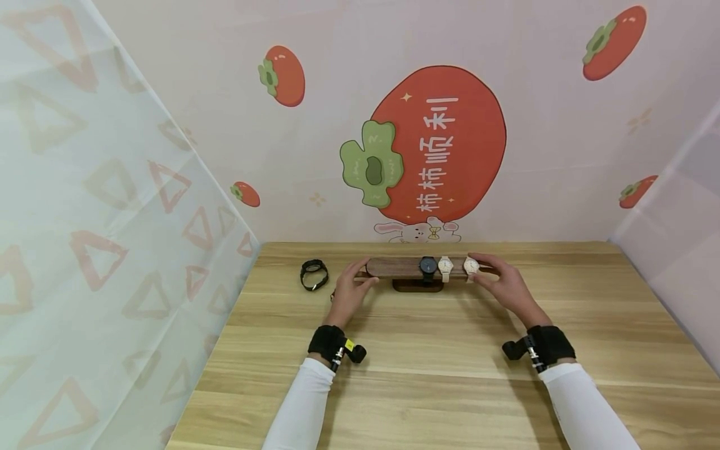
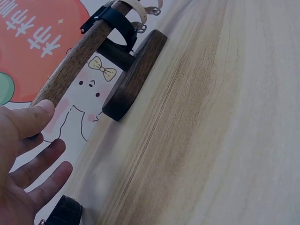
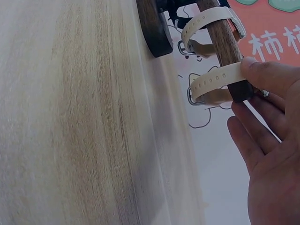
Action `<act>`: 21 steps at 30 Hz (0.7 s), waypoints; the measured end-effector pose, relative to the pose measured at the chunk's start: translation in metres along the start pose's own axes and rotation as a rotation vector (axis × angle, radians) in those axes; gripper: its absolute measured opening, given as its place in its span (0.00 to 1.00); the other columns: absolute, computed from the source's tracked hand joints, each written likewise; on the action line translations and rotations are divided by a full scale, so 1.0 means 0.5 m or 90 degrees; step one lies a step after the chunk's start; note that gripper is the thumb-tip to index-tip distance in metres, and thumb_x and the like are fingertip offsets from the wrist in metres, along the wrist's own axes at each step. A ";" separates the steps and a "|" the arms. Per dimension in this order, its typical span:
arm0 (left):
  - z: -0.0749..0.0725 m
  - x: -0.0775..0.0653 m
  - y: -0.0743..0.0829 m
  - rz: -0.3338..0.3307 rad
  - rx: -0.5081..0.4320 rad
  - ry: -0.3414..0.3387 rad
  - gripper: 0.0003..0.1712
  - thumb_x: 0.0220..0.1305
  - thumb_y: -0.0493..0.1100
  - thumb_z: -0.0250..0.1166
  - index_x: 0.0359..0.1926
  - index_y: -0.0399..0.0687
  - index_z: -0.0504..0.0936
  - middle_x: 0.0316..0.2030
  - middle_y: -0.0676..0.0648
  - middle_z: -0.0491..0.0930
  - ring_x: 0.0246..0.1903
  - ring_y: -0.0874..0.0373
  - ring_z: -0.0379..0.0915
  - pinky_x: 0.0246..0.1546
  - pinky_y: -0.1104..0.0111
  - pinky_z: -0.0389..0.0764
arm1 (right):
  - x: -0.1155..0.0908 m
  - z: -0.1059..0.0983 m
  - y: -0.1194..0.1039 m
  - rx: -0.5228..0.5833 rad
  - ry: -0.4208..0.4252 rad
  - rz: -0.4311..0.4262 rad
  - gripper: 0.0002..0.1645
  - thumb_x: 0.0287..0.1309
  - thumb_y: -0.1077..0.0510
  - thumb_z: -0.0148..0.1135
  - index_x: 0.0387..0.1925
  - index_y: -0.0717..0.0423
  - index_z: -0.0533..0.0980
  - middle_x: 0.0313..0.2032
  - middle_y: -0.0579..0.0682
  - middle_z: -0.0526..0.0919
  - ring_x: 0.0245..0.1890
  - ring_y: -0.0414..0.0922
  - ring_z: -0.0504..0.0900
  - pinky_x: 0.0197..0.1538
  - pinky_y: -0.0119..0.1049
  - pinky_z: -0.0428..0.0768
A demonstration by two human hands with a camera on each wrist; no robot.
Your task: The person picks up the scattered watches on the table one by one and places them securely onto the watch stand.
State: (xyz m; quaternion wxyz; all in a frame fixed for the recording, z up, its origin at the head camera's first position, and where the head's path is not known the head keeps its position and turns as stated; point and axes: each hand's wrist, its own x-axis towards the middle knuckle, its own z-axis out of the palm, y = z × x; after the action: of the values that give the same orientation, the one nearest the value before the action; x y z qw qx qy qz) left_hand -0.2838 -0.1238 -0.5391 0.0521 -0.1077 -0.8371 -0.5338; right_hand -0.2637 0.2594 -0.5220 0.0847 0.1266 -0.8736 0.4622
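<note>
A dark wooden watch stand [image 1: 388, 267] stands at the back of the table, its long bar raised on a post and foot [image 2: 136, 77]. My left hand [image 1: 350, 294] grips the bar's left end, thumb over its near edge and other fingers spread below. On the bar's right half hang a black watch [image 1: 427, 265] and a white watch [image 1: 445, 267]. Another white watch [image 1: 471, 266] loops round the right end, where my right hand [image 1: 504, 287] pinches it. In the right wrist view my thumb presses its cream strap [image 3: 218, 80] near the bar tip.
A black watch [image 1: 314, 275] with a closed band lies on the table left of the stand. Something small and dark is partly hidden behind my left hand. The wood-grain table [image 1: 427, 387] meets a patterned backdrop [image 1: 315, 156] behind the stand.
</note>
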 end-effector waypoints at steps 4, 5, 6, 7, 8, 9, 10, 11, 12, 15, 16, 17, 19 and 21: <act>0.000 -0.001 0.000 0.003 -0.002 -0.002 0.36 0.72 0.44 0.72 0.78 0.54 0.73 0.72 0.42 0.73 0.60 0.47 0.80 0.60 0.59 0.87 | 0.002 0.002 -0.001 0.006 0.004 -0.002 0.32 0.71 0.59 0.70 0.73 0.57 0.75 0.70 0.63 0.78 0.66 0.64 0.80 0.64 0.59 0.82; 0.000 -0.001 0.000 0.003 -0.003 -0.003 0.36 0.72 0.44 0.72 0.78 0.54 0.72 0.73 0.42 0.73 0.60 0.47 0.80 0.60 0.59 0.87 | 0.003 0.003 -0.002 0.006 0.006 -0.002 0.31 0.71 0.59 0.70 0.73 0.57 0.75 0.70 0.62 0.78 0.66 0.63 0.80 0.64 0.59 0.82; 0.000 -0.001 0.000 0.003 -0.003 -0.003 0.36 0.72 0.44 0.72 0.78 0.54 0.72 0.73 0.43 0.72 0.60 0.47 0.80 0.60 0.59 0.87 | 0.003 0.003 -0.003 0.005 0.006 -0.002 0.31 0.71 0.59 0.70 0.73 0.57 0.75 0.70 0.62 0.78 0.66 0.63 0.80 0.65 0.58 0.82; 0.000 -0.001 0.001 0.001 -0.003 -0.004 0.36 0.72 0.44 0.72 0.78 0.54 0.72 0.73 0.43 0.72 0.60 0.47 0.80 0.60 0.59 0.87 | 0.004 0.003 -0.004 0.004 0.007 -0.002 0.31 0.71 0.59 0.70 0.73 0.57 0.75 0.70 0.62 0.78 0.66 0.63 0.79 0.65 0.58 0.82; 0.000 -0.001 0.001 0.000 -0.004 -0.005 0.36 0.72 0.44 0.72 0.78 0.54 0.72 0.73 0.43 0.72 0.60 0.47 0.80 0.60 0.59 0.87 | 0.004 0.003 -0.005 0.003 0.007 -0.002 0.31 0.71 0.58 0.70 0.73 0.56 0.75 0.70 0.62 0.79 0.66 0.63 0.79 0.65 0.58 0.82; 0.000 -0.001 0.001 0.000 -0.005 -0.006 0.37 0.72 0.44 0.72 0.78 0.55 0.72 0.73 0.43 0.72 0.60 0.48 0.80 0.60 0.59 0.87 | 0.005 0.004 -0.005 0.002 0.008 -0.003 0.31 0.71 0.58 0.70 0.73 0.56 0.75 0.70 0.62 0.79 0.66 0.63 0.79 0.65 0.57 0.82; -0.001 -0.001 0.002 -0.001 -0.006 -0.007 0.37 0.72 0.43 0.72 0.78 0.54 0.72 0.73 0.43 0.72 0.60 0.48 0.80 0.61 0.59 0.87 | 0.005 0.004 -0.005 0.000 0.008 -0.003 0.31 0.71 0.57 0.70 0.73 0.56 0.75 0.70 0.62 0.79 0.66 0.63 0.79 0.65 0.56 0.82; -0.001 -0.001 0.003 -0.002 -0.007 -0.008 0.37 0.72 0.43 0.72 0.78 0.55 0.72 0.74 0.43 0.72 0.60 0.48 0.80 0.61 0.59 0.87 | 0.005 0.004 -0.005 -0.001 0.007 -0.003 0.31 0.72 0.57 0.70 0.73 0.55 0.75 0.70 0.62 0.78 0.67 0.62 0.79 0.65 0.54 0.83; -0.001 -0.001 0.003 -0.003 -0.007 -0.008 0.37 0.72 0.43 0.72 0.78 0.55 0.72 0.74 0.43 0.72 0.60 0.48 0.80 0.61 0.59 0.87 | 0.006 0.004 -0.005 -0.002 0.005 -0.003 0.31 0.72 0.57 0.70 0.73 0.55 0.75 0.70 0.61 0.78 0.67 0.62 0.79 0.65 0.50 0.84; -0.002 -0.002 0.005 -0.006 -0.008 -0.010 0.37 0.72 0.43 0.72 0.78 0.55 0.71 0.74 0.43 0.71 0.60 0.48 0.80 0.60 0.59 0.87 | 0.007 0.005 -0.003 0.000 0.003 -0.002 0.32 0.71 0.57 0.71 0.73 0.54 0.76 0.70 0.60 0.79 0.67 0.60 0.80 0.63 0.33 0.84; -0.002 -0.002 0.005 -0.007 -0.007 -0.010 0.37 0.72 0.43 0.71 0.78 0.55 0.71 0.74 0.43 0.71 0.60 0.48 0.80 0.61 0.59 0.87 | 0.007 0.006 -0.003 -0.001 0.001 -0.005 0.32 0.71 0.58 0.70 0.73 0.54 0.75 0.70 0.60 0.78 0.67 0.61 0.79 0.62 0.30 0.83; -0.002 -0.002 0.005 -0.007 -0.007 -0.010 0.37 0.72 0.43 0.71 0.78 0.55 0.71 0.74 0.43 0.72 0.60 0.48 0.80 0.61 0.59 0.87 | 0.008 0.006 -0.002 0.001 -0.001 -0.004 0.32 0.71 0.58 0.70 0.73 0.54 0.75 0.71 0.60 0.78 0.67 0.60 0.79 0.62 0.29 0.83; -0.003 -0.002 0.004 -0.006 -0.004 -0.011 0.37 0.72 0.43 0.71 0.78 0.55 0.71 0.73 0.43 0.72 0.60 0.48 0.80 0.61 0.59 0.87 | 0.009 0.008 -0.002 0.005 -0.003 -0.005 0.32 0.71 0.58 0.70 0.73 0.54 0.75 0.71 0.61 0.78 0.67 0.61 0.79 0.63 0.34 0.84; -0.003 -0.002 0.004 -0.004 -0.002 -0.011 0.37 0.72 0.43 0.71 0.78 0.54 0.72 0.73 0.43 0.72 0.60 0.48 0.80 0.61 0.59 0.87 | 0.011 0.009 -0.001 0.009 -0.008 -0.005 0.32 0.72 0.59 0.70 0.74 0.54 0.75 0.71 0.62 0.78 0.68 0.63 0.78 0.65 0.46 0.84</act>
State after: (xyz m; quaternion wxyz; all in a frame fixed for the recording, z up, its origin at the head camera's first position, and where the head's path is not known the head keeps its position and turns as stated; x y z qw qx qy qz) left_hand -0.2823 -0.1244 -0.5370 0.0430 -0.1100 -0.8371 -0.5342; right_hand -0.2687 0.2547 -0.5227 0.0799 0.1336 -0.8704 0.4670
